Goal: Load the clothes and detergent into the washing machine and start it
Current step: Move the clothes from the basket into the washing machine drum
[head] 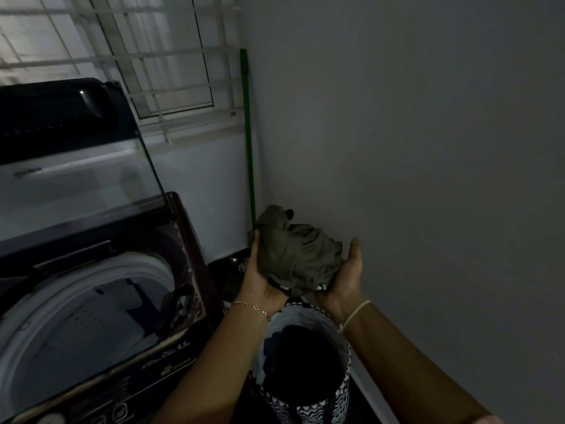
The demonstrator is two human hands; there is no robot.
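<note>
Two hands on one bundle. Left hand point(260, 272) gripping the near-left side of a crumpled olive-green garment point(296, 252), thumb up along the cloth. Right hand point(347, 276) cupped under and against its right side, fingers curled beneath. Bundle held in the air just above the patterned laundry basket point(337, 403), to the right of the top-loading washing machine point(171, 356) and apart from it. Lid point(76, 172) raised, white drum point(91, 316) open, dark shape within, kind unclear. More dark clothes point(299, 353) left in the basket. No detergent in view. Dim light, detail poor.

Judged step: carrying the garment leftward over the machine's rim for a drop into the drum.

Risks:
- Loose tail hanging from the bundle's underside, likely to snag on the basket rim or drag across the machine's corner.
- Cupped support on the right rather than a firm clench, so a slip to the floor possible in the gap between basket and machine.
- Cloth landing on the rim instead of inside, then caught under the lid at closing.
</note>
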